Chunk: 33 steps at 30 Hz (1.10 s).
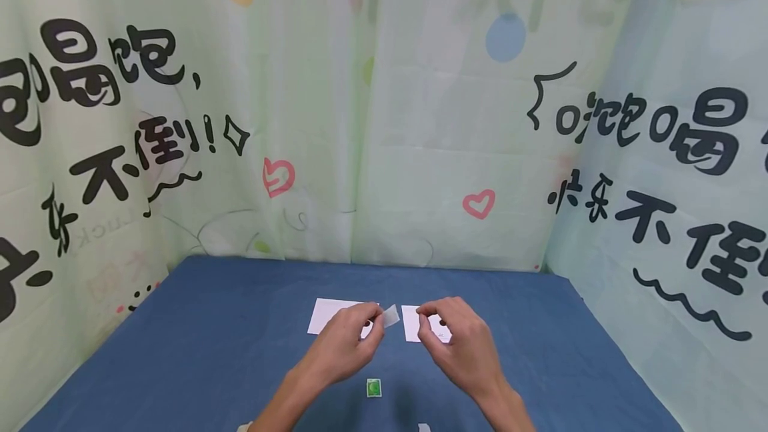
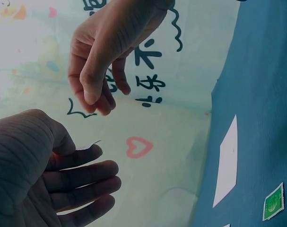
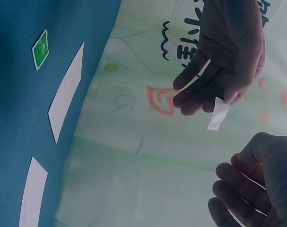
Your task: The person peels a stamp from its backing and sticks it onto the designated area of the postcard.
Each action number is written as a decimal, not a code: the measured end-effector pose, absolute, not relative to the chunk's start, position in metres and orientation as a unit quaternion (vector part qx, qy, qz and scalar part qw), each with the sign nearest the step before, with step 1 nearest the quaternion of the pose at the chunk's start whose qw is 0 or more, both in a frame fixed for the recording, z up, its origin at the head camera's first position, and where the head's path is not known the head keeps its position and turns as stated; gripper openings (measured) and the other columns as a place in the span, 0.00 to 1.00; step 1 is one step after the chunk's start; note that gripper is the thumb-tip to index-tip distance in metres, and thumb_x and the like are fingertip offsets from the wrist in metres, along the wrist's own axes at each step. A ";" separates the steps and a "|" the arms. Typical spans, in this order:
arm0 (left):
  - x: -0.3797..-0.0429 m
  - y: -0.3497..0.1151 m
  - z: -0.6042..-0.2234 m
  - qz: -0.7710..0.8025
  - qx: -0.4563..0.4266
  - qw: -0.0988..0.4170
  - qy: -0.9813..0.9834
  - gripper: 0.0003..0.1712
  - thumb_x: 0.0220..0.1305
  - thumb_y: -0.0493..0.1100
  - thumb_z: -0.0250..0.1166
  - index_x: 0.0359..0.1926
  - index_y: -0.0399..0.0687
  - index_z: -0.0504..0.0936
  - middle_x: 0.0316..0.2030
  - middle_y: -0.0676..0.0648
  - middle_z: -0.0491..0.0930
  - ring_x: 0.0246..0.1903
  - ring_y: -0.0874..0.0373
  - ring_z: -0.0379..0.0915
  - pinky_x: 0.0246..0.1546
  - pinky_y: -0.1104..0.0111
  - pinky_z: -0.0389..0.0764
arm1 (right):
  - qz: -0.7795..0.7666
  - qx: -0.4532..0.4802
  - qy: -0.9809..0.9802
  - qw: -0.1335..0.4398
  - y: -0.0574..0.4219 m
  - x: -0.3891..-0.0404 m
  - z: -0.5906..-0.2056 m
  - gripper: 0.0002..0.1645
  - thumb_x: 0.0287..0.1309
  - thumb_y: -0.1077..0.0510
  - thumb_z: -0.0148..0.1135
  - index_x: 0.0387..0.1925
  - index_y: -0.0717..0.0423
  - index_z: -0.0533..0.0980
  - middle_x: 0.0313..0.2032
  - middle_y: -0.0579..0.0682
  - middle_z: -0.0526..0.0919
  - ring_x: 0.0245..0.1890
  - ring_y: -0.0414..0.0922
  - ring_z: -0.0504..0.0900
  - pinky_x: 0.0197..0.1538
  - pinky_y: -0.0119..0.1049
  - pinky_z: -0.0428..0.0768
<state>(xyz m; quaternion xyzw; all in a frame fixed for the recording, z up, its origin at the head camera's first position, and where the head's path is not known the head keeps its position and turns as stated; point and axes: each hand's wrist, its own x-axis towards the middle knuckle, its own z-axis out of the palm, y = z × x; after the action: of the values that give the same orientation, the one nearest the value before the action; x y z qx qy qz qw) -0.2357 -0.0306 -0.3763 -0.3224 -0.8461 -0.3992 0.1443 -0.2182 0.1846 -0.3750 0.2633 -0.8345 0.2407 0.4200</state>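
My left hand [image 1: 351, 342] is raised over the table and pinches a small whitish translucent strip [image 1: 391, 316] between thumb and index finger. The strip sticks out toward the right hand; in the right wrist view the strip [image 3: 219, 114] hangs below the fingertips. Opposite it, my right hand [image 1: 459, 342] is held up with loosely bent fingers, thumb tip close to the index fingertip, and nothing shows between them. Behind the hands lie a white card [image 1: 332, 314] at left and another white card [image 1: 411, 325] at right, both partly covered. A green postage stamp [image 1: 374, 388] lies nearer me.
A blue cloth [image 1: 240, 325] covers the table. Printed pale curtains [image 1: 384, 152] stand around its back and sides. At the near edge, a small whitish piece [image 1: 424, 428] is cut off by the frame.
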 end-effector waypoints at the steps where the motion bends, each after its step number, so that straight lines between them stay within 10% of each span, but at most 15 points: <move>1: -0.236 -0.031 -0.376 -0.400 -0.323 0.142 -0.846 0.11 0.72 0.34 0.59 0.30 0.50 0.76 0.28 0.57 0.76 0.30 0.65 0.70 0.37 0.67 0.78 | 0.241 0.269 -0.832 0.420 0.184 -0.218 -0.375 0.12 0.50 0.68 0.71 0.34 0.48 0.84 0.32 0.37 0.84 0.33 0.35 0.78 0.35 0.29 0.79; 33: -0.230 -0.030 -0.372 -0.463 -0.340 0.066 -0.816 0.12 0.78 0.38 0.53 0.40 0.48 0.83 0.40 0.54 0.85 0.45 0.57 0.83 0.43 0.61 0.85 | 0.246 0.346 -0.824 0.375 0.171 -0.211 -0.377 0.16 0.47 0.64 0.79 0.39 0.48 0.84 0.34 0.38 0.86 0.35 0.35 0.83 0.40 0.30 0.82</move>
<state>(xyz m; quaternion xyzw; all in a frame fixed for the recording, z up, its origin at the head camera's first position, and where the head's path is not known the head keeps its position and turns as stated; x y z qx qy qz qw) -0.2304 -0.0299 -0.3725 -0.3403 -0.8159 -0.4627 0.0663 -0.2114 0.1709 -0.3770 0.3462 -0.8238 0.2465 0.3752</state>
